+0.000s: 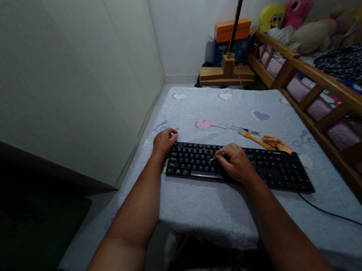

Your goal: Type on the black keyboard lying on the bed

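A black computer keyboard (202,156) lies slantwise on the cloth-covered table. At its far left corner, my left hand (165,142) is closed on the edge, fingers curled and the thumb near the fingertips. My right hand (236,160) is over the middle keys, pinching a thin cotton swab (212,159) whose pale tip points left at the keys. Most of the swab is hidden by the fingers. Beyond the keyboard lie a flat brush (253,138) with a yellow handle, a thin pale stick (217,126), slim metal tools (235,127) and a crumpled orange-tan item (276,143).
A black cable (335,215) runs from the keyboard to the right. The heart-patterned cloth (208,210) covers the table. A wooden bed rail (337,87) borders the right, a pale cabinet (114,72) the left. Behind stand a wooden base (215,73) with a pole and an orange box (232,29).
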Demonstrator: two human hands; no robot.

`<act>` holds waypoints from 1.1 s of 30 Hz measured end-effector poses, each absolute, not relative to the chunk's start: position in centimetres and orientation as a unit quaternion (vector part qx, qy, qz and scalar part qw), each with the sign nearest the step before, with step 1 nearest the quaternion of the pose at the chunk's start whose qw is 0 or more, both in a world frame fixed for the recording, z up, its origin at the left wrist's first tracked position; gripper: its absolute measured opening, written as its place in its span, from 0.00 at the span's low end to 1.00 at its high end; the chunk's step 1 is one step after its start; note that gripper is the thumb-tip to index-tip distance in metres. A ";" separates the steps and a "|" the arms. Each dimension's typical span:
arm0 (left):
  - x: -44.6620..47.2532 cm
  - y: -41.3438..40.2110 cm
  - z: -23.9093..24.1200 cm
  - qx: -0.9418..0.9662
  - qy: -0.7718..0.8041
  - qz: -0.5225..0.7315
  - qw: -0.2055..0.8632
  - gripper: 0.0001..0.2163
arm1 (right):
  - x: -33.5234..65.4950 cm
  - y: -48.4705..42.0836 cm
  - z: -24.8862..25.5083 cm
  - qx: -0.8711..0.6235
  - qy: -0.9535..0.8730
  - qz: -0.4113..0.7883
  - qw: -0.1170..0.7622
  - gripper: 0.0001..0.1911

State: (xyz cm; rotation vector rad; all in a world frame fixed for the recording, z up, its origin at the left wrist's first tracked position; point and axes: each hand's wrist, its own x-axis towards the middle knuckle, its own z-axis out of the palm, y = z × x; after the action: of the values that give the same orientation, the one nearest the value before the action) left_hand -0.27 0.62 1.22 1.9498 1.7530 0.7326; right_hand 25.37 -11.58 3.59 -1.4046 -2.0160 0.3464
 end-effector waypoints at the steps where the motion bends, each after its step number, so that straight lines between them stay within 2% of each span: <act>1: -0.3 0.6 1.2 0.701 0.629 0.264 0.208 0.13 | 25.4 -11.6 3.6 -0.536 -0.769 0.129 0.324 0.07; 33: -0.2 0.9 1.0 0.697 0.637 0.257 0.204 0.13 | 25.1 -11.6 3.6 -0.552 -0.757 0.127 0.326 0.06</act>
State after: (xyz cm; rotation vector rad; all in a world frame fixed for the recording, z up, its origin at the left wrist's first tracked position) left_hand -0.21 0.87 1.03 1.9460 1.7779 0.7169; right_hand 25.14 -11.61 3.59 -1.4459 -1.9831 0.3324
